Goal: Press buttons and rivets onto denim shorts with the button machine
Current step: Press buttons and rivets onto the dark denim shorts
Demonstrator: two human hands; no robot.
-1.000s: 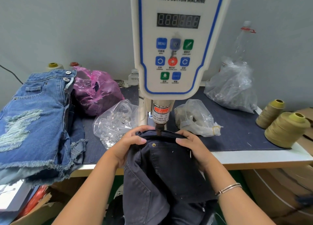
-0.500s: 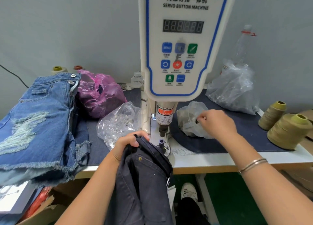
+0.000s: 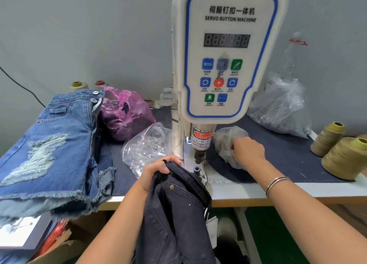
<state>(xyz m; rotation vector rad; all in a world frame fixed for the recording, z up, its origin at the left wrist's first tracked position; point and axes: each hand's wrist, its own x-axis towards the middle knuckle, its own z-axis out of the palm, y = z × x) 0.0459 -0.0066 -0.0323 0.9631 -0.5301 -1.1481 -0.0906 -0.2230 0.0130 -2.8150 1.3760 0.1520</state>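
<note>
Dark navy shorts (image 3: 174,208), faded blue denim shorts (image 3: 49,144), magenta bag (image 3: 125,115), olive thread cones (image 3: 345,156)

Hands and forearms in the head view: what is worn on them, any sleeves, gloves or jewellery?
Both forearms are bare, with no sleeves in view and no gloves. The left hand wears nothing visible. The right hand is ungloved; thin silver bangles circle its wrist. No rings or watch can be seen.

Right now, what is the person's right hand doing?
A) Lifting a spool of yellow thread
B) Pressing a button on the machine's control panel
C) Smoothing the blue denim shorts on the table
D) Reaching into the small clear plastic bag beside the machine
D: the right hand is at the small clear bag just right of the button machine, fingers curled into the plastic, while the left hand grips the dark shorts.
</note>
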